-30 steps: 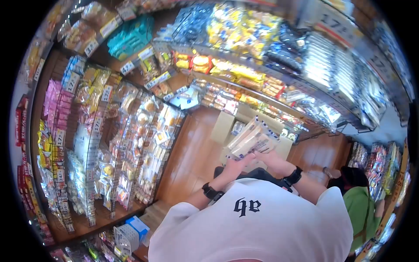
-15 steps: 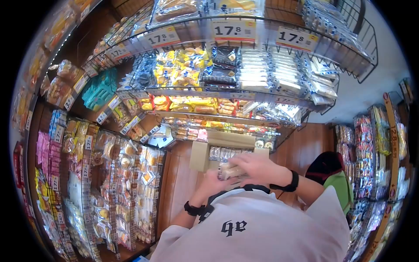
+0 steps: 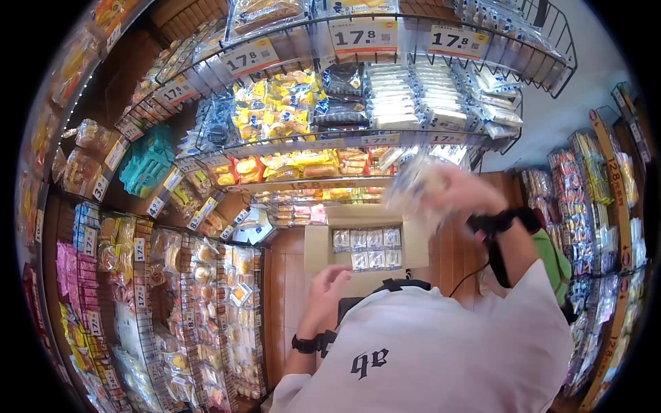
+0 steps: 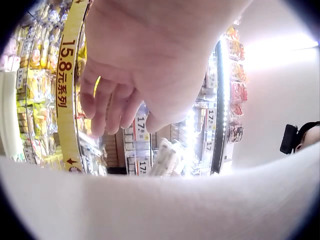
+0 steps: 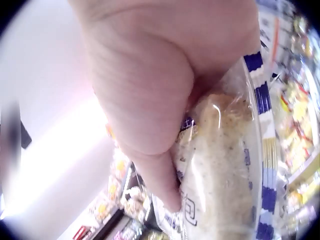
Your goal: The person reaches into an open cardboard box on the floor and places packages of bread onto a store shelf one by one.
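My right hand (image 3: 458,191) grips bread in clear wrappers (image 5: 222,165) with blue-and-white striped edges. The thumb lies along one side of the wrapper in the right wrist view. In the head view this bread is blurred, raised before the lower wire shelf at the right. My left hand (image 3: 325,294) holds nothing, its fingers loosely bent near the left front of an open cardboard box (image 3: 318,246). Inside the box lie several small wrapped packs (image 3: 375,239) in two rows. The left wrist view shows the same left hand (image 4: 145,65) with fingers apart.
Wire shelves with price tags (image 3: 363,38) hold white packs (image 3: 392,100) and yellow packs (image 3: 279,103) ahead. Hanging racks of snacks (image 3: 241,296) stand at the left. A person in green (image 3: 551,255) is close at the right, beside more snack racks (image 3: 578,199).
Both hands held the bread over the box, then close to my body. My left hand has let go, and my right hand has carried the bread up and right towards the shelves.
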Demonstrator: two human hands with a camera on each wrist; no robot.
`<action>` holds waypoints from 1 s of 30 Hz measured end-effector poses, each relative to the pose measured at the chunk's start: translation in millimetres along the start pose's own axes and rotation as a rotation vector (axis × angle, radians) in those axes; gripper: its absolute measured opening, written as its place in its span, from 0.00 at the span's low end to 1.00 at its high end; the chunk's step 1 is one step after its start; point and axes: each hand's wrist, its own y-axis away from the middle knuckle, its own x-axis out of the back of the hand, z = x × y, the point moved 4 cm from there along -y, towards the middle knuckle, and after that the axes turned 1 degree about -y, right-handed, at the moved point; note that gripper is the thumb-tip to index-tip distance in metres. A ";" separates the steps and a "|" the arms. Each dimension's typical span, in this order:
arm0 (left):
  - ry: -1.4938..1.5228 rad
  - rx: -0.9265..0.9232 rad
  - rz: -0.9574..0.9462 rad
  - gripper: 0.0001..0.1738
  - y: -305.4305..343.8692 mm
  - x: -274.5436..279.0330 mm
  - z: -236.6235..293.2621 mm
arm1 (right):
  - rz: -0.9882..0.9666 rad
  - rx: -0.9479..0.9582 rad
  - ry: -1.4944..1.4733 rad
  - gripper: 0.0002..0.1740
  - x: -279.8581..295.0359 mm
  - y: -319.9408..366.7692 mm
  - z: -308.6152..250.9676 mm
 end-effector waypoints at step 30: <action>0.089 0.085 0.207 0.10 49.9 27.7 -68.6 | 0.279 0.053 1.279 0.31 144.6 -110.0 -35.9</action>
